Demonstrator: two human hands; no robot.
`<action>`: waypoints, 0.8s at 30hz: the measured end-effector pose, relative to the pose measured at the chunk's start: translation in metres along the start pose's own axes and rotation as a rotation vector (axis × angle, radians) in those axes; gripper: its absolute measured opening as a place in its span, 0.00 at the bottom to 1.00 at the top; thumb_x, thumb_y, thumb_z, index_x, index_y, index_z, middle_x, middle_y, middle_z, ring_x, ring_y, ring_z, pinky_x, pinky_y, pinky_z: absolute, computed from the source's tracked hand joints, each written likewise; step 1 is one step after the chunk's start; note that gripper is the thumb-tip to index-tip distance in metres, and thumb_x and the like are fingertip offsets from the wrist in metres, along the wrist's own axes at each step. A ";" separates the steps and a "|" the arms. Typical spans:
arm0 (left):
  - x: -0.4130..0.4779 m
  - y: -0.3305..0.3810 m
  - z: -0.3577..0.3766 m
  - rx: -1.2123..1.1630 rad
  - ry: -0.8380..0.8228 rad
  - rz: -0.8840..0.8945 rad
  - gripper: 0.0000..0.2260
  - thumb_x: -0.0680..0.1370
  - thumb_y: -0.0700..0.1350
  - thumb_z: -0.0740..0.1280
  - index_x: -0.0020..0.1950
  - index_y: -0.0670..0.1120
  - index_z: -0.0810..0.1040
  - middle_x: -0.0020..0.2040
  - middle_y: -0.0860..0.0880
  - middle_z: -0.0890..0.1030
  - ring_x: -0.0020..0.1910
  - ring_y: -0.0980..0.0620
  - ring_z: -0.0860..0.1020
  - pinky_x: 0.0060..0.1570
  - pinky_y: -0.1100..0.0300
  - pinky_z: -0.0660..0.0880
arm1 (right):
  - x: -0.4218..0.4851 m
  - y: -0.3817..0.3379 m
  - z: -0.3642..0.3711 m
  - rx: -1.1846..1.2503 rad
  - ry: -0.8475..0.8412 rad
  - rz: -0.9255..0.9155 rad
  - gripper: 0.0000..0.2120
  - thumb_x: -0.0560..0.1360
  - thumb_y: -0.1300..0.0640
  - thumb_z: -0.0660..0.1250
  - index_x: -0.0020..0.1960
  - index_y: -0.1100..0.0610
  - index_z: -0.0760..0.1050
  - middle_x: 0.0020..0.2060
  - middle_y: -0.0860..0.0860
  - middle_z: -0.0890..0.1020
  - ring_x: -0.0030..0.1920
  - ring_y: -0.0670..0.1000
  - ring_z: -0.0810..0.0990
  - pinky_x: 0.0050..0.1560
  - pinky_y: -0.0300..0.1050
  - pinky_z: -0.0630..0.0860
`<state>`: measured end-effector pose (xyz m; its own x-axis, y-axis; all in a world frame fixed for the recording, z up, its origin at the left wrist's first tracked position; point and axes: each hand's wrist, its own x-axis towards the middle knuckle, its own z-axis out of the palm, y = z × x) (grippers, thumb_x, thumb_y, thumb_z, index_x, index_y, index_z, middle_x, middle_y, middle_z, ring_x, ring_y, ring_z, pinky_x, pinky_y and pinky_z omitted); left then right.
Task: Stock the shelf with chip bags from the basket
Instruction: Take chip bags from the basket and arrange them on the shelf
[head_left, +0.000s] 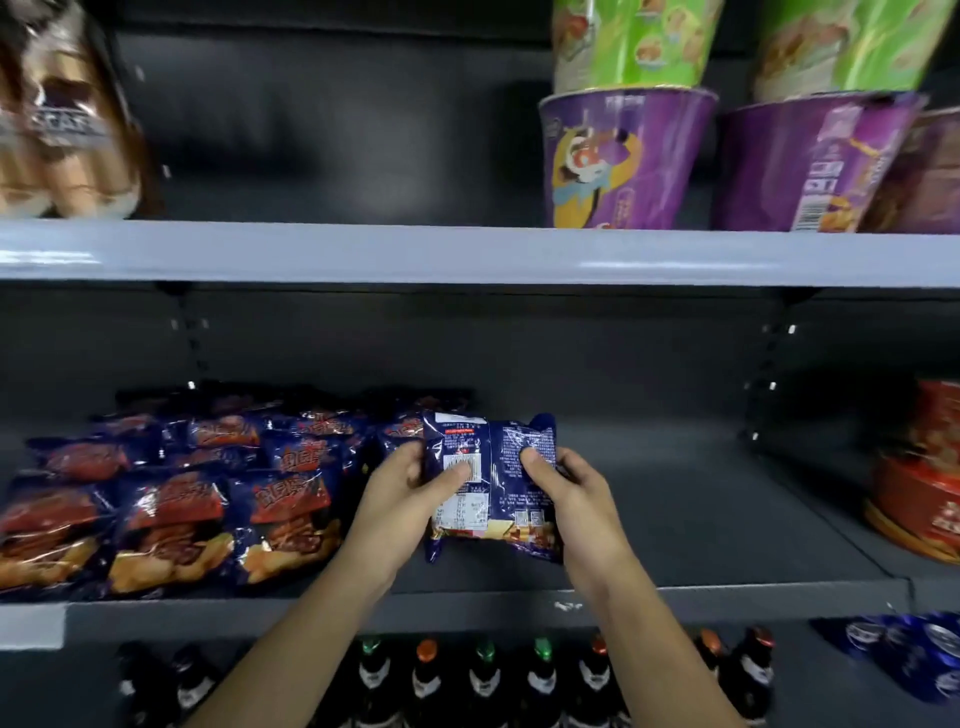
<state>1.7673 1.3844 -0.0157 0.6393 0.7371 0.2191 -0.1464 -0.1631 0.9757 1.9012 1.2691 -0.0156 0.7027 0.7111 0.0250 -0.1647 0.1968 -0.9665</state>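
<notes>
A blue chip bag (506, 467) is upright over the middle shelf (675, 519), its printed back facing me. My left hand (400, 504) grips its left edge and my right hand (576, 493) grips its right edge. Just to the left, several matching blue and red chip bags (171, 499) lie in rows on the same shelf. The held bag stands beside the rightmost row. The basket is out of view.
Red round tins (919, 493) sit at the shelf's right end. Purple and green cup noodles (623, 156) and a brown bread pack (62, 130) are on the upper shelf. Dark bottles (483, 680) and blue cans (909, 654) stand on the shelf below.
</notes>
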 end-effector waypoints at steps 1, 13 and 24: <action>0.001 0.002 -0.007 0.005 0.017 0.019 0.11 0.78 0.41 0.71 0.60 0.46 0.79 0.52 0.54 0.86 0.51 0.59 0.83 0.47 0.69 0.77 | 0.003 0.001 0.009 -0.001 -0.009 0.003 0.11 0.78 0.54 0.72 0.58 0.58 0.80 0.50 0.55 0.88 0.51 0.58 0.87 0.56 0.59 0.82; 0.007 -0.006 -0.032 0.540 0.307 0.348 0.09 0.77 0.51 0.69 0.55 0.52 0.76 0.47 0.58 0.77 0.44 0.62 0.76 0.45 0.61 0.76 | 0.014 0.011 0.064 -0.047 0.065 -0.147 0.06 0.80 0.55 0.69 0.56 0.53 0.78 0.49 0.52 0.87 0.51 0.57 0.86 0.54 0.61 0.83; 0.020 0.005 -0.036 -0.123 0.105 -0.007 0.20 0.74 0.42 0.75 0.64 0.52 0.76 0.56 0.54 0.84 0.55 0.55 0.83 0.56 0.54 0.79 | 0.009 -0.007 0.064 -0.080 0.044 -0.309 0.14 0.83 0.51 0.60 0.53 0.54 0.84 0.48 0.46 0.87 0.45 0.42 0.81 0.43 0.37 0.77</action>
<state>1.7519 1.4218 -0.0067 0.5596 0.8032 0.2043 -0.2375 -0.0808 0.9680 1.8648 1.3173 0.0078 0.7404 0.5959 0.3110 0.1147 0.3438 -0.9320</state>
